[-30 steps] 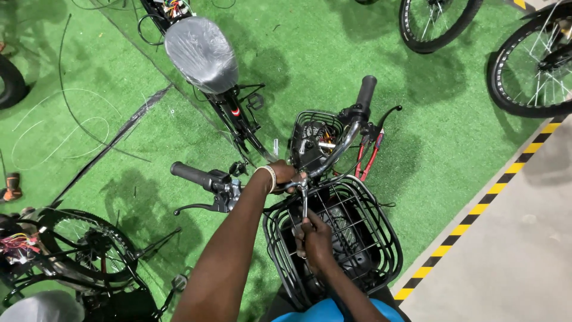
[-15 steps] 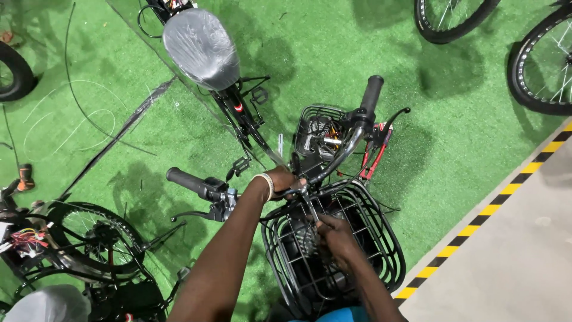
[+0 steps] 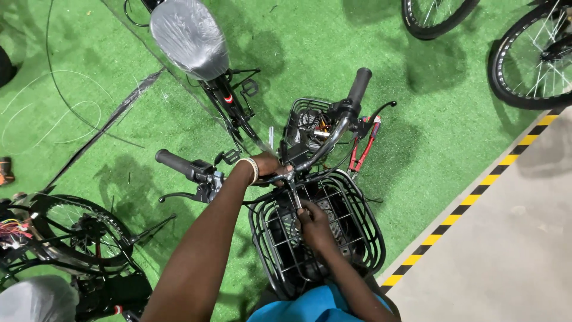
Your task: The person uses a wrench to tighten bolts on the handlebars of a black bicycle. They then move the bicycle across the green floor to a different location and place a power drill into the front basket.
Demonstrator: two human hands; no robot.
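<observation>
Gripping the middle of the handlebar (image 3: 310, 156), the left hand (image 3: 266, 166) is curled shut around the bar, a pale band at its wrist. Right hand (image 3: 314, 223), fingers closed, holds a slim metal tool (image 3: 293, 192) upright over the black wire basket (image 3: 357, 209), its tip at the handlebar clamp. The bicycle stands centre, its saddle (image 3: 189, 37) at the far side wrapped in clear plastic film. A smaller wire basket (image 3: 304, 113) sits just beyond the bar; red-handled cutters (image 3: 361, 149) hang to the right. Green artificial turf (image 3: 447, 119) covers the floor, bordered near right by a yellow-and-black striped line (image 3: 476, 197) and grey concrete (image 3: 512, 256). Other bicycle wheels (image 3: 530, 59) lie far right and near left.
</observation>
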